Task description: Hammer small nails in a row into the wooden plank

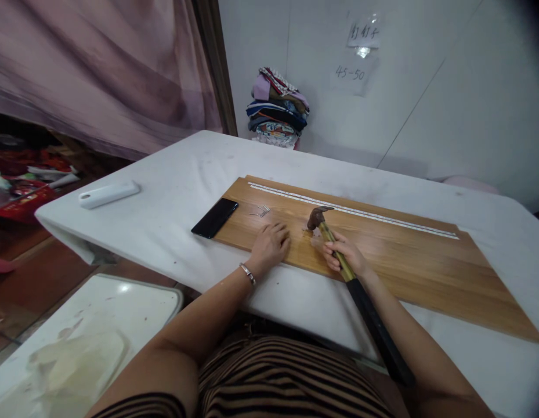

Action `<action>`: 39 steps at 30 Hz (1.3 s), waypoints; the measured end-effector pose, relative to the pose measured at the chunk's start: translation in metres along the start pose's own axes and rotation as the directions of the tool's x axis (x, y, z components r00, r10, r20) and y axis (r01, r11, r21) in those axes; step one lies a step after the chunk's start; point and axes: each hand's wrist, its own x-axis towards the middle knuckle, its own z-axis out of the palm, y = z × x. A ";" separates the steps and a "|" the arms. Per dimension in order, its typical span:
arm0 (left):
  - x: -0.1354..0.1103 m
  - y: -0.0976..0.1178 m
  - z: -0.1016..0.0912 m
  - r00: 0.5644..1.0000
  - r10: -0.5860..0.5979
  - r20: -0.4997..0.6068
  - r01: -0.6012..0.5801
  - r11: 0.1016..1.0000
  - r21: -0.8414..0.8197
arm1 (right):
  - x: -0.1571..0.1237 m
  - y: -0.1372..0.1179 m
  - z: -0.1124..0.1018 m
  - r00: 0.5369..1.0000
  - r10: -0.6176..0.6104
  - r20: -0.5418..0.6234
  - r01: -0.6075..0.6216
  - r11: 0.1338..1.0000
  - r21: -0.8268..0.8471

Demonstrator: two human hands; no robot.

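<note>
"45-50" handwritten on the wall note (350, 74)

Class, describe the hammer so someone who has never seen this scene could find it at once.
On the white table lies a long wooden board. At its near edge the right hand holds the hammer. Its brown head, yellow shaft and long black handle set it apart from the flat black phone.
</note>
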 end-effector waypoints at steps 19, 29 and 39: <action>0.000 -0.001 0.002 1.000 0.020 -0.008 -0.020 1.000 0.023 | 0.000 -0.001 0.000 1.000 0.016 -0.003 -0.016 1.000 -0.003; 0.000 -0.002 0.002 1.000 0.016 -0.012 -0.015 1.000 0.019 | 0.001 0.002 -0.002 1.000 0.000 0.019 0.000 1.000 0.014; 0.000 -0.002 0.002 0.999 0.024 -0.025 -0.024 0.999 0.026 | 0.002 0.003 -0.003 1.000 0.008 0.027 -0.008 1.000 0.010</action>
